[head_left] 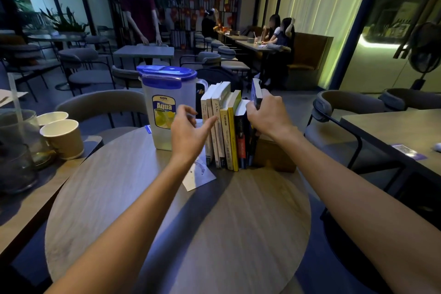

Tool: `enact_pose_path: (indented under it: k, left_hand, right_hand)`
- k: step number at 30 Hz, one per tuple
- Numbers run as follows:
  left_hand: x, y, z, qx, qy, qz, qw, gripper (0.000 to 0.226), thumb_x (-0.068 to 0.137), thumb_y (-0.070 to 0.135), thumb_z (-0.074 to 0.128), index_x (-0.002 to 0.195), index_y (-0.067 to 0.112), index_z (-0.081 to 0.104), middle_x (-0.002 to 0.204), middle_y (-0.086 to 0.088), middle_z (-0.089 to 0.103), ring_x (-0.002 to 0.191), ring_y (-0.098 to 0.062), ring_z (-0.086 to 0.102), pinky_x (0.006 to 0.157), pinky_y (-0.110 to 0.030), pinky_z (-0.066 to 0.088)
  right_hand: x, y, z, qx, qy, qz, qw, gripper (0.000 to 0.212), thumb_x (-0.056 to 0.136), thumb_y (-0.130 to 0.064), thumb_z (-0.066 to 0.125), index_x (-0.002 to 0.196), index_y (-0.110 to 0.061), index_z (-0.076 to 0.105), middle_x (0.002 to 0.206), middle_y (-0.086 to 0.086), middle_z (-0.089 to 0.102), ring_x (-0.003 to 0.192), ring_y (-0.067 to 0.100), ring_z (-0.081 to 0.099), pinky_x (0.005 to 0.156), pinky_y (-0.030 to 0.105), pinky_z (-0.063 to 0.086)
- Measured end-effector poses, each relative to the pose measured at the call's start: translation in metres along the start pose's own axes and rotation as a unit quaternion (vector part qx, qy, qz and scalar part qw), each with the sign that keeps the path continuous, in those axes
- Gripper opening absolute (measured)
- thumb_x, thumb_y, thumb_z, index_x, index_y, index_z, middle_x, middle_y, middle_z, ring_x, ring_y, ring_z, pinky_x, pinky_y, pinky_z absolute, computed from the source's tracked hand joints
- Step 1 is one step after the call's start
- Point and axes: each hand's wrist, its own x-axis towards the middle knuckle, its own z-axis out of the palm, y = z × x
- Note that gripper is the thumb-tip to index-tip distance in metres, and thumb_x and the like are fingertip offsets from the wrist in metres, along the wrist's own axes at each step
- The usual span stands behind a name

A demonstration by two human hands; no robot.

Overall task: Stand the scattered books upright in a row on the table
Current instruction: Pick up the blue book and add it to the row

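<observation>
Several books (226,131) stand upright in a row on the round wooden table (167,210), spines toward me: pale ones at the left, a yellow one in the middle, dark ones at the right. My right hand (267,114) is closed around the top of a dark blue book (256,93) at the right end of the row, which sticks up higher than the others. My left hand (188,131) hovers open beside the leftmost pale book, thumb near its spine, holding nothing. A brown box (274,157) sits against the row's right end.
A clear plastic jug (167,107) with a blue lid stands left of the books. A white paper slip (198,176) lies in front. Paper cups (63,138) and glass vessels (16,150) crowd the left table. Chairs surround the table; people sit and stand farther back.
</observation>
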Motion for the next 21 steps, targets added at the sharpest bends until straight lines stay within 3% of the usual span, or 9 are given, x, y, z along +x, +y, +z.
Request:
enact_pose_path:
  k: [3, 5, 8, 10, 14, 21]
  left_hand:
    - [0.013, -0.010, -0.011, -0.023, -0.085, -0.079, 0.993, 0.086, 0.068, 0.054, 0.083, 0.136, 0.022, 0.043, 0.113, -0.002, 0.057, 0.102, -0.016, 0.057, 0.087, -0.032, 0.052]
    - [0.015, -0.012, -0.008, -0.021, -0.161, -0.080, 0.983, 0.089, 0.070, 0.048, 0.084, 0.144, 0.025, 0.039, 0.122, 0.002, 0.055, 0.111, -0.016, 0.055, 0.093, -0.035, 0.050]
    - [0.012, -0.013, 0.005, -0.032, -0.206, -0.046, 0.977, 0.084, 0.076, 0.032, 0.084, 0.145, 0.022, 0.037, 0.124, 0.007, 0.055, 0.108, -0.005, 0.056, 0.091, -0.029, 0.049]
    - [0.012, -0.016, 0.013, -0.058, -0.203, -0.043, 0.976, 0.086, 0.073, 0.030, 0.086, 0.143, 0.022, 0.036, 0.121, 0.011, 0.057, 0.106, 0.001, 0.058, 0.094, -0.030, 0.053]
    - [0.012, -0.020, 0.026, -0.006, -0.147, 0.000, 0.989, 0.101, 0.054, 0.062, 0.089, 0.134, 0.031, 0.035, 0.127, 0.004, 0.054, 0.121, -0.014, 0.055, 0.101, -0.043, 0.051]
    - [0.011, -0.016, 0.031, 0.016, -0.099, 0.078, 0.992, 0.093, 0.066, 0.038, 0.088, 0.139, 0.016, 0.035, 0.126, -0.001, 0.045, 0.119, -0.014, 0.044, 0.097, -0.024, 0.042]
  right_hand:
    - [0.000, 0.005, 0.003, 0.022, -0.013, 0.006, 1.000, 0.018, 0.093, -0.027, 0.050, 0.095, -0.009, 0.053, 0.086, 0.013, 0.063, 0.067, 0.026, 0.067, 0.047, 0.041, 0.060]
    - [0.000, 0.007, 0.004, 0.037, -0.019, 0.010, 0.999, 0.016, 0.093, -0.027, 0.050, 0.094, -0.011, 0.053, 0.087, 0.013, 0.063, 0.069, 0.027, 0.069, 0.046, 0.042, 0.060]
    - [-0.002, 0.006, 0.005, 0.051, -0.039, 0.026, 0.998, 0.017, 0.097, -0.029, 0.049, 0.103, -0.012, 0.051, 0.090, 0.010, 0.063, 0.066, 0.027, 0.072, 0.046, 0.041, 0.061]
    - [-0.003, 0.007, 0.007, 0.069, -0.054, 0.050, 0.995, 0.020, 0.099, -0.030, 0.048, 0.110, -0.013, 0.050, 0.094, 0.010, 0.062, 0.062, 0.026, 0.073, 0.046, 0.040, 0.061]
    - [-0.005, 0.008, 0.011, 0.112, -0.072, 0.072, 0.988, 0.019, 0.100, -0.030, 0.049, 0.111, -0.015, 0.050, 0.096, 0.013, 0.065, 0.069, 0.026, 0.074, 0.047, 0.037, 0.061]
    - [-0.006, 0.005, 0.019, 0.133, -0.043, 0.074, 0.987, 0.021, 0.101, -0.026, 0.045, 0.111, -0.009, 0.052, 0.086, 0.014, 0.068, 0.048, 0.020, 0.070, 0.039, 0.024, 0.051]
